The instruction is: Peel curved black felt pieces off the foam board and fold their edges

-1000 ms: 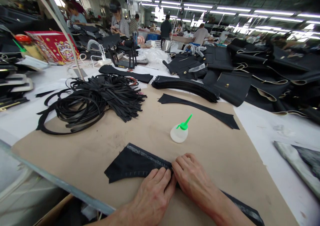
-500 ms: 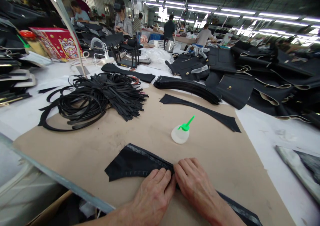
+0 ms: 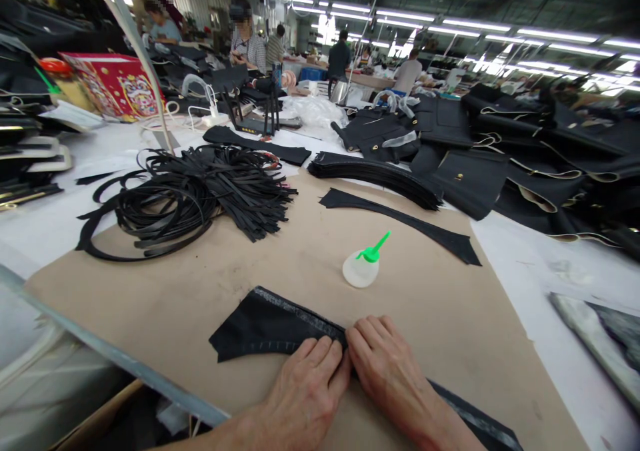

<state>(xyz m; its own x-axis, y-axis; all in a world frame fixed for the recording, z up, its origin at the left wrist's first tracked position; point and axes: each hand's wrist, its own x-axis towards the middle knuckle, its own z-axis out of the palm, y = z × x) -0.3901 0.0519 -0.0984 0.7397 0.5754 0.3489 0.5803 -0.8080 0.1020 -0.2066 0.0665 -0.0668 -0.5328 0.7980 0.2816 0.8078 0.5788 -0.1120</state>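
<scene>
A long black leather-like piece (image 3: 265, 328), flared at its end, lies across the brown board in front of me. Pale, glue-like bands run along its edges. My left hand (image 3: 313, 384) and my right hand (image 3: 387, 364) meet at its narrow middle, fingers closed and pressing the material together there. Its right part comes out from under my right forearm. The fingertips hide the pinched spot. Beyond my hands stands a small translucent bottle (image 3: 361, 271) with a green spout. A similar black piece (image 3: 400, 218) lies flat farther back.
On the left of the brown board (image 3: 190, 298) sits a heap of black straps (image 3: 200, 198). A stack of curved black pieces (image 3: 375, 178) lies behind the bottle. Black bag parts (image 3: 470, 171) pile up at the back right. A red box (image 3: 115, 84) and a router (image 3: 253, 114) stand farther off.
Almost nothing differs. Both hands stay at the middle of the black piece, the right hand shifted very slightly to the left.
</scene>
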